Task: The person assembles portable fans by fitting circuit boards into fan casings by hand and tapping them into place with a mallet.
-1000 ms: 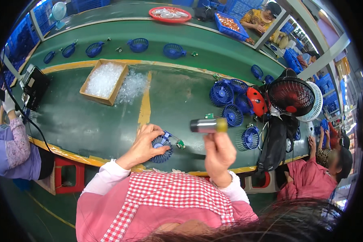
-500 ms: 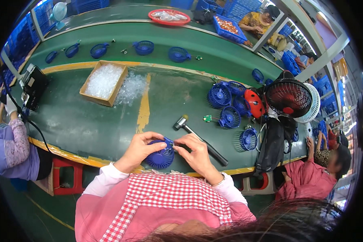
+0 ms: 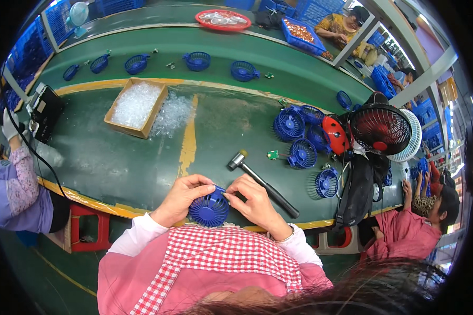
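My left hand (image 3: 181, 197) grips a round blue fan housing (image 3: 209, 211) by its upper left side, close to the table's front edge. The housing's slatted face shows toward me. My right hand (image 3: 252, 200) is pinched closed at the housing's upper right, by its small neck; whatever lies between those fingertips is too small or too covered to make out. To the right of that hand rests a hammer (image 3: 265, 185) with a black handle and metal head. Beyond it is a group of blue fan housings (image 3: 302, 153), with a small green circuit board (image 3: 273, 155) beside them.
An open cardboard box (image 3: 136, 107) holds small clear plastic pieces, with more spilled at its right. Blue housings (image 3: 197, 61) sit along the green belt (image 3: 168, 48) at the back. A desk fan (image 3: 381, 128) and black bag (image 3: 355, 189) stand right. Co-workers (image 3: 21, 194) sit on both sides.
The housings and small boards on the far belt have shifted to the right. In my hands the blue housing has tilted slightly; both hands stay in nearly the same place.
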The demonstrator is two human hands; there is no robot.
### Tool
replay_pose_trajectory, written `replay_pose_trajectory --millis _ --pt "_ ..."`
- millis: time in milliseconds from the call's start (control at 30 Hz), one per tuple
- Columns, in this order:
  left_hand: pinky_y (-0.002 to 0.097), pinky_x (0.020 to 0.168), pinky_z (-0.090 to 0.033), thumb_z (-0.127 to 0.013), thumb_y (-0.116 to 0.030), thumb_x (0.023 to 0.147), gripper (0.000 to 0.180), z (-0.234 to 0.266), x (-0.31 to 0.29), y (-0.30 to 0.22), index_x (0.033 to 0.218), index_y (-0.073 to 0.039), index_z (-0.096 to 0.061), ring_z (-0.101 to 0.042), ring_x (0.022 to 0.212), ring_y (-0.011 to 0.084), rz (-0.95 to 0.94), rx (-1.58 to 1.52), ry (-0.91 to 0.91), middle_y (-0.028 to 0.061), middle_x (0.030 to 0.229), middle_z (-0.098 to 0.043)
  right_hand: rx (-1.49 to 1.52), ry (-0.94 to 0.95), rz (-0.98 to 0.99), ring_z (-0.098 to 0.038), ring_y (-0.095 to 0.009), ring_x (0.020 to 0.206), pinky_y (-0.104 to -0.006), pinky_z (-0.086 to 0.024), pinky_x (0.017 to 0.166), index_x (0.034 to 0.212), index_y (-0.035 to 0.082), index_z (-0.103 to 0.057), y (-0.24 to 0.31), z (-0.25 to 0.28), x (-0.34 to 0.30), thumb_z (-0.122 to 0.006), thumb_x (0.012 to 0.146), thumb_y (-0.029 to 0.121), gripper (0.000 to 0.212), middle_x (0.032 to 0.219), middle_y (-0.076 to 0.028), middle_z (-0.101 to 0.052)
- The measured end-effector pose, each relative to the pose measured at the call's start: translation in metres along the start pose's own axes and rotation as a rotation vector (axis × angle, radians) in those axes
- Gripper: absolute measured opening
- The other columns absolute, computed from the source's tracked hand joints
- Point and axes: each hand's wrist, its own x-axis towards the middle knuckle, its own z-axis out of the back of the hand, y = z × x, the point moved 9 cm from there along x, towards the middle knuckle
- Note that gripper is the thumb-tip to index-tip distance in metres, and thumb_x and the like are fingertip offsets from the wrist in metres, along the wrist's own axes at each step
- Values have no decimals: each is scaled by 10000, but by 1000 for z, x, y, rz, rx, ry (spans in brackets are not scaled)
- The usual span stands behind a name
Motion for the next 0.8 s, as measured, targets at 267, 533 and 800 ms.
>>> replay_pose_trajectory --millis 267,533,800 --pt "245 684 -476 -664 -196 857 260 2 10 -39 1012 11 -637 -601 756 123 -182 763 77 79 911 -646 670 146 -578 -571 -76 721 -218 -457 638 948 3 -579 -51 -41 -14 -686 845 112 184 797 -25 -621" --pt "370 644 -474 -654 -51 783 103 52 8 -111 863 6 -622 -578 732 344 -837 1622 -558 140 778 -562 777 102 -636 -563 -50 695 -192 -445 621 974 -7 -607 -65 -45 -16 -656 871 100 157 795 -6 -629" --pt "229 710 -484 -554 -97 918 194 39 24 -44 1016 41 -648 -590 763 98 -178 486 -124 50 868 -650 757 -13 -618 -578 -61 672 -191 -462 618 912 -10 -627 -59 -32 -13 -659 876 120 139 761 -18 -634"
